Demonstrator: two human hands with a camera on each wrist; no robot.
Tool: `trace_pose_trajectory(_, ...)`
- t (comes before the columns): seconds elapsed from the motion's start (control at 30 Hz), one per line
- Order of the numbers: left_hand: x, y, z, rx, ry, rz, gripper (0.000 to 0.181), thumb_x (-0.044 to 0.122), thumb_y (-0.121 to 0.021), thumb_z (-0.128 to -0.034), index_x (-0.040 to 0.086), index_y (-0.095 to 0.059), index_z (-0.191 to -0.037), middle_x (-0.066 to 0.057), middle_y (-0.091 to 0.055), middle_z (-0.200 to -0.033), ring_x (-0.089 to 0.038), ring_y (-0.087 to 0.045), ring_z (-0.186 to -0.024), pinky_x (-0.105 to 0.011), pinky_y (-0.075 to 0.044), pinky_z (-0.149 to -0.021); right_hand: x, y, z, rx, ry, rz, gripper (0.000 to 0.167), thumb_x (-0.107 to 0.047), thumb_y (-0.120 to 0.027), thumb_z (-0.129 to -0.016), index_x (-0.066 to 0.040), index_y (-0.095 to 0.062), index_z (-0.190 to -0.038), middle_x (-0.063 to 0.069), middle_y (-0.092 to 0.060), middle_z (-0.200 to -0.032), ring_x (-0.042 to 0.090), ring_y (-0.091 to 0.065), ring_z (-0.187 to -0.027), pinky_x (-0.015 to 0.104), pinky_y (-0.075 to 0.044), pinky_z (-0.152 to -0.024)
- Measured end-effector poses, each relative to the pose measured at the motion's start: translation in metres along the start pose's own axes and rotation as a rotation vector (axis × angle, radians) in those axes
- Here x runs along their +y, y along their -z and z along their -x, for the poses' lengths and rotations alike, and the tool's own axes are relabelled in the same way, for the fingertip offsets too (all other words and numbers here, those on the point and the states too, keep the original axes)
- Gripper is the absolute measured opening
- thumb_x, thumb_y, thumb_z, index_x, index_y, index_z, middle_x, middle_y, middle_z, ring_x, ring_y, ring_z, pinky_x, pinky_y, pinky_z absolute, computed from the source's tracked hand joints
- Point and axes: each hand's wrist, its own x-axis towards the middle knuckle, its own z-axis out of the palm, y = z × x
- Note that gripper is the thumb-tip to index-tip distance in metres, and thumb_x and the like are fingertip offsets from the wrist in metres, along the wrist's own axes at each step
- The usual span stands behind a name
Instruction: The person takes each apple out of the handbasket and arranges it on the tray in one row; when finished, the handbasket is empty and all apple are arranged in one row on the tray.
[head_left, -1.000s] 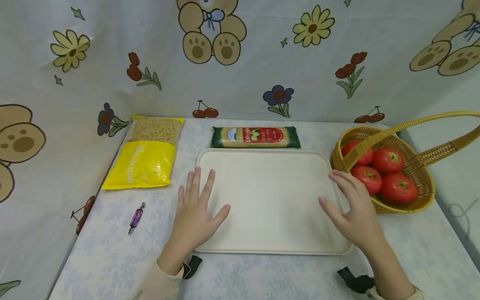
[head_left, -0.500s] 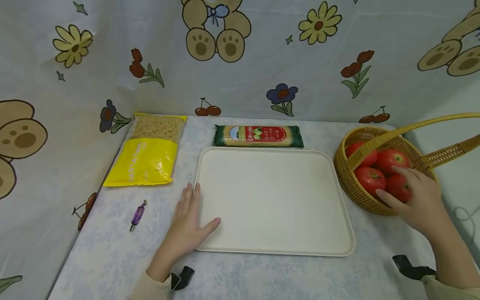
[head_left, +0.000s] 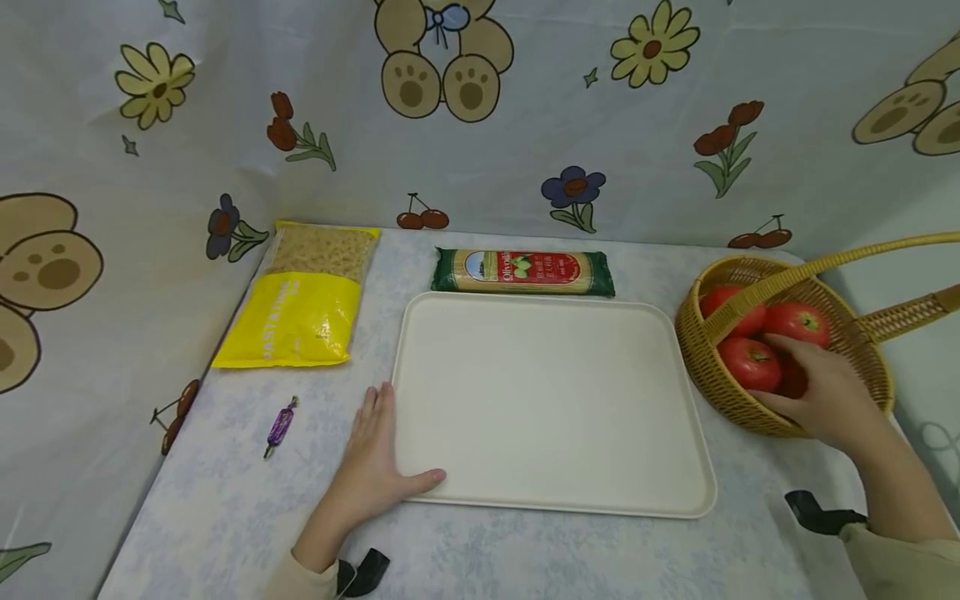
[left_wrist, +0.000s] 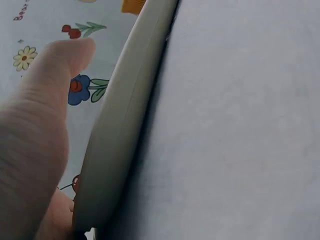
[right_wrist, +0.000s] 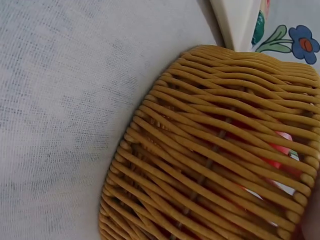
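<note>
My left hand (head_left: 372, 469) rests at the lower left edge of a white rectangular tray (head_left: 551, 404), fingers straight along its side and thumb over the near corner. In the left wrist view, the thumb stands apart from the tray's rim (left_wrist: 125, 110). On the right, my right hand (head_left: 836, 400) reaches into a yellow-brown wicker basket (head_left: 701, 367). Its fingers and thumb curl round a red tomato (head_left: 792, 377), mostly hidden by the hand. Several tomatoes share the basket, one (head_left: 750, 363) right beside the thumb. The basket's woven wall (right_wrist: 215, 140) hides the fingers in the right wrist view.
A pack of spaghetti (head_left: 523, 272) lies behind the tray. At the left are a yellow bag of pasta (head_left: 300, 304) and a purple-wrapped candy (head_left: 281, 427). The basket's tall handle (head_left: 885, 260) arches above it. A patterned cloth (head_left: 495, 158) hangs behind the table.
My right hand has moved from the tray's right edge into the basket and closed round a tomato. My left hand has slid down and slightly left along the tray's edge.
</note>
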Motion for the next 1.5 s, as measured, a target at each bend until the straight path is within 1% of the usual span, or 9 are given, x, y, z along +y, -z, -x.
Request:
trace_pose_trajectory(0.2, -0.001, 0.004, 0.001, -0.044, -0.023, -0.025, 0.159, 0.078, -0.083, -0.0476, 0.009, 0.008, -0.159, -0.013, 0.008, -0.168, -0.031, 0.009, -0.155, -0.059, -0.003, -0.124, 0.001, -0.005, -0.009, -0.069, -0.069, 0.101, 0.085, -0.039, -0.083, -0.078, -0.005, -0.042, -0.145, 0.039, -0.048, -0.133, 0.059, -0.039, -0.113, 0.068, -0.030, -0.078)
trace_pose_trajectory(0.33, -0.004, 0.006, 0.000, -0.072, -0.055, -0.050, 0.165, 0.078, -0.084, -0.0418, 0.007, 0.009, -0.159, -0.014, 0.010, -0.167, -0.031, 0.009, -0.155, -0.057, -0.002, -0.125, 0.000, -0.006, -0.012, -0.108, -0.103, 0.104, 0.092, -0.046, -0.079, -0.081, -0.009, -0.034, -0.152, 0.039, -0.044, -0.134, 0.061, -0.032, -0.119, 0.069, -0.026, -0.080)
trace_pose_trajectory(0.8, -0.007, 0.006, 0.001, -0.103, -0.046, -0.055, 0.166, 0.075, -0.087, -0.0404, 0.011, 0.011, -0.159, -0.009, 0.012, -0.167, -0.028, 0.009, -0.156, -0.055, -0.003, -0.125, -0.001, -0.005, -0.018, -0.139, -0.078, 0.098, 0.096, -0.044, -0.083, -0.077, -0.009, -0.034, -0.152, 0.036, -0.045, -0.134, 0.057, -0.031, -0.122, 0.069, -0.021, -0.081)
trace_pose_trajectory(0.97, -0.007, 0.007, 0.001, -0.098, -0.047, -0.054, 0.165, 0.075, -0.086, -0.0416, 0.010, 0.011, -0.159, -0.009, 0.012, -0.167, -0.028, 0.009, -0.156, -0.055, -0.002, -0.126, 0.001, -0.006, -0.015, -0.081, -0.086, 0.071, 0.094, -0.042, -0.081, -0.079, -0.003, -0.033, -0.150, 0.040, -0.040, -0.136, 0.059, -0.033, -0.120, 0.073, -0.025, -0.085)
trace_pose_trajectory(1.1, -0.007, 0.006, 0.001, -0.101, -0.049, -0.049, 0.165, 0.075, -0.086, -0.0422, 0.009, 0.010, -0.159, -0.010, 0.012, -0.167, -0.029, 0.008, -0.156, -0.055, -0.002, -0.126, -0.003, -0.005, -0.007, 0.040, -0.149, 0.032, 0.099, -0.039, -0.082, -0.079, 0.001, -0.027, -0.152, 0.042, -0.033, -0.137, 0.060, -0.032, -0.119, 0.080, -0.032, -0.087)
trace_pose_trajectory(1.27, -0.006, 0.005, 0.001, -0.106, -0.044, -0.044, 0.165, 0.075, -0.087, -0.0421, 0.009, 0.010, -0.159, -0.010, 0.012, -0.167, -0.028, 0.009, -0.156, -0.055, -0.002, -0.126, -0.017, 0.003, 0.006, 0.179, -0.238, -0.023, 0.101, -0.034, -0.083, -0.078, -0.001, -0.026, -0.155, 0.039, -0.027, -0.142, 0.057, -0.029, -0.123, 0.083, -0.036, -0.084)
trace_pose_trajectory(1.4, -0.007, 0.006, 0.001, -0.105, -0.047, -0.051, 0.165, 0.075, -0.086, -0.0423, 0.009, 0.010, -0.159, -0.010, 0.012, -0.167, -0.028, 0.008, -0.156, -0.055, -0.002, -0.126, -0.038, 0.013, 0.020, 0.238, -0.235, -0.071, 0.099, -0.025, -0.086, -0.075, 0.000, -0.030, -0.153, 0.035, -0.029, -0.144, 0.054, -0.029, -0.124, 0.082, -0.039, -0.081)
trace_pose_trajectory(1.47, -0.006, 0.006, 0.001, -0.101, -0.050, -0.057, 0.165, 0.075, -0.086, -0.0421, 0.009, 0.011, -0.159, -0.010, 0.012, -0.167, -0.028, 0.008, -0.156, -0.055, -0.003, -0.126, -0.052, 0.018, 0.027, 0.271, -0.189, -0.079, 0.099, -0.020, -0.089, -0.069, 0.001, -0.035, -0.149, 0.033, -0.033, -0.142, 0.051, -0.031, -0.123, 0.055, -0.056, -0.083)
trace_pose_trajectory(1.5, -0.007, 0.006, 0.001, -0.100, -0.051, -0.061, 0.165, 0.075, -0.086, -0.0418, 0.009, 0.011, -0.158, -0.010, 0.012, -0.167, -0.028, 0.008, -0.156, -0.054, -0.003, -0.126, -0.060, 0.019, 0.030, 0.292, -0.152, -0.082, 0.098, -0.017, -0.090, -0.066, 0.001, -0.039, -0.147, 0.032, -0.036, -0.140, 0.048, -0.032, -0.123, 0.038, -0.056, -0.082)
